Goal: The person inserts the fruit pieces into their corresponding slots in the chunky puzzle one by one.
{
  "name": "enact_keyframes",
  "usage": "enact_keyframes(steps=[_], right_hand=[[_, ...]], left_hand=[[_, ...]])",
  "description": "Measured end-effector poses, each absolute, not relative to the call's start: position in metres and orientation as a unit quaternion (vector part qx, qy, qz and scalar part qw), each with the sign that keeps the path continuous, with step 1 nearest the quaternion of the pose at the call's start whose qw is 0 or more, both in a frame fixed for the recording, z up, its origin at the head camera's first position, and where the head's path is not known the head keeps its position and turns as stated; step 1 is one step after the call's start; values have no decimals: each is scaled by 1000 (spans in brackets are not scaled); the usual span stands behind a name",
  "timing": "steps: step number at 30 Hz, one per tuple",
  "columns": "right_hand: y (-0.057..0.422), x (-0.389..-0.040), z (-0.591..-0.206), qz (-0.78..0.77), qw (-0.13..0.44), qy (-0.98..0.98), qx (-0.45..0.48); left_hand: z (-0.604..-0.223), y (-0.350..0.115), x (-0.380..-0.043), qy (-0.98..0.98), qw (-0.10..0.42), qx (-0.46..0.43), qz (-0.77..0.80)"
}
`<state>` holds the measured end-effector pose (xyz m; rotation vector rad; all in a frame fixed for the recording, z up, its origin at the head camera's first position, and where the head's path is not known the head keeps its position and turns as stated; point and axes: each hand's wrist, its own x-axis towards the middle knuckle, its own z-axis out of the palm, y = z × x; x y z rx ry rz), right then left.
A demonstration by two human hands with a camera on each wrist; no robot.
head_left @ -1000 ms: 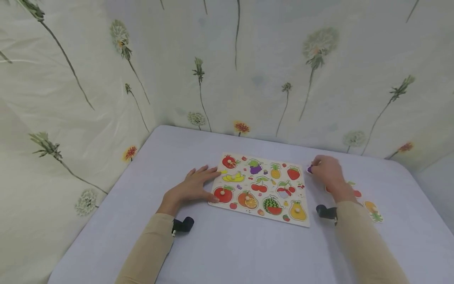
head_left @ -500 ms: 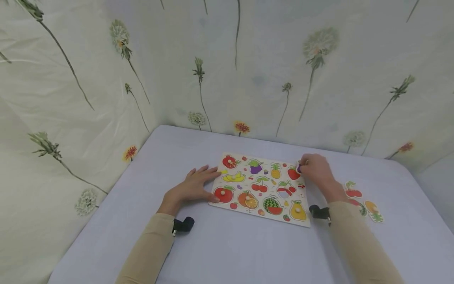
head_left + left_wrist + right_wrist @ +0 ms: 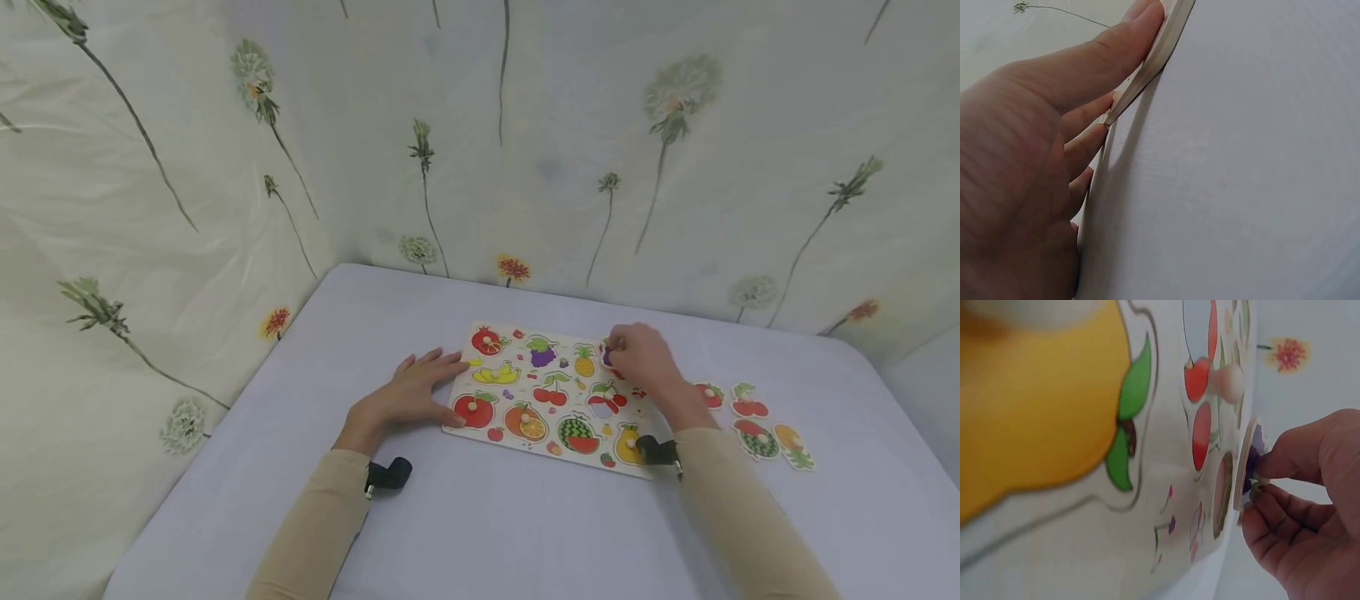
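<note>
My right hand point(image 3: 643, 358) pinches a purple grape puzzle piece point(image 3: 1252, 456) with thumb and fingers. The piece is tilted on edge, just above the strawberry picture near the top right corner of the wooden fruit puzzle board point(image 3: 525, 388). Along the board's left edge rests my left hand point(image 3: 408, 392), fingers spread over the top and thumb at the lower corner. In the left wrist view that thumb point(image 3: 1110, 56) lies along the board's rim. Knobbed pieces such as the apple point(image 3: 474, 410), orange point(image 3: 525, 422) and pear point(image 3: 628, 442) sit in the board.
Right of the board, loose pieces lie on the white-covered table point(image 3: 480, 533): a strawberry point(image 3: 708, 395), cherries point(image 3: 750, 403), a watermelon point(image 3: 756, 440) and a pineapple point(image 3: 793, 447). A curtain with dandelion prints point(image 3: 465, 167) hangs behind the table and along its left.
My right hand has carried the grape piece leftward from the table beside the board to over its top right part, uncovering the loose pieces. My left hand stays in place.
</note>
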<state>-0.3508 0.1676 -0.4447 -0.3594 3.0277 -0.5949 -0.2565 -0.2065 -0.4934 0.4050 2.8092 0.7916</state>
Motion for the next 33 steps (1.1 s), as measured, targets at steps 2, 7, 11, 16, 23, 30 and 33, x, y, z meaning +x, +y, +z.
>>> enact_keyframes(steps=[2, 7, 11, 16, 23, 30, 33], right_hand=[[164, -350, -446, -194, 18, 974, -119], [156, -348, -448, -199, 22, 971, -129], [149, -346, -446, -204, 24, 970, -133], [140, -345, -445, -204, 26, 968, -143], [129, -345, -445, -202, 36, 967, -152], [120, -346, -449, -197, 42, 967, -156], [117, -345, -451, -199, 48, 967, -151]], left_hand=[[-493, -207, -256, 949, 98, 137, 268], [-490, -206, -255, 944, 103, 136, 284], [-489, -205, -254, 944, 103, 132, 285], [-487, -205, -253, 943, 102, 132, 288], [-486, -205, -252, 942, 102, 134, 290], [-487, -205, -252, 944, 97, 134, 286], [-487, -205, -252, 944, 97, 133, 287]])
